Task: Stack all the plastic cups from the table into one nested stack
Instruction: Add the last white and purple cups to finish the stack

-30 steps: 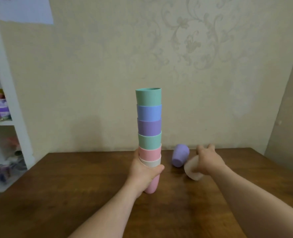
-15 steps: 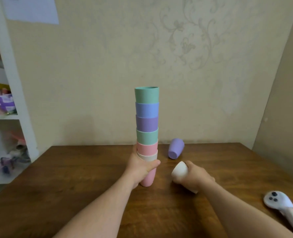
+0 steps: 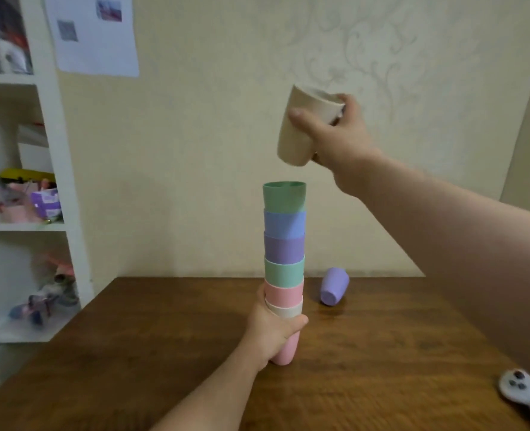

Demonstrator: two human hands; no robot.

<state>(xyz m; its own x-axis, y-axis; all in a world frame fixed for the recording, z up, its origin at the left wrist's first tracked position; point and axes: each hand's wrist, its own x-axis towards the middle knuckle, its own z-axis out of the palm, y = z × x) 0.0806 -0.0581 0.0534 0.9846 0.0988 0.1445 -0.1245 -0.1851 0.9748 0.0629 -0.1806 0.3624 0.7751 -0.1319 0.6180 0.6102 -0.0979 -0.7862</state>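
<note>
Right hand [image 3: 335, 141] was clamped around a beige cup [image 3: 304, 126], thumb across its front, fingers behind; cup was airborne, mouth up and tilted toward 1 o'clock, base just above the top of the stack [image 3: 284, 269], a bit to 1 o'clock of it, not touching. Left hand [image 3: 271, 332] was closed around the stack's lower part, over the cream and bottom pink cups. Stack stood upright on the wooden table [image 3: 381, 353], 7 cups visible: pink, cream, pink, green, purple, blue, green on top, mouth open. 1 loose purple cup [image 3: 334, 286] lay tipped on the table at 2 o'clock of the stack base, near but apart. White controller [image 3: 524, 391] sat at the table's 4 o'clock edge. Shelving [image 3: 49, 150] at 9 o'clock, contents blurred.
</note>
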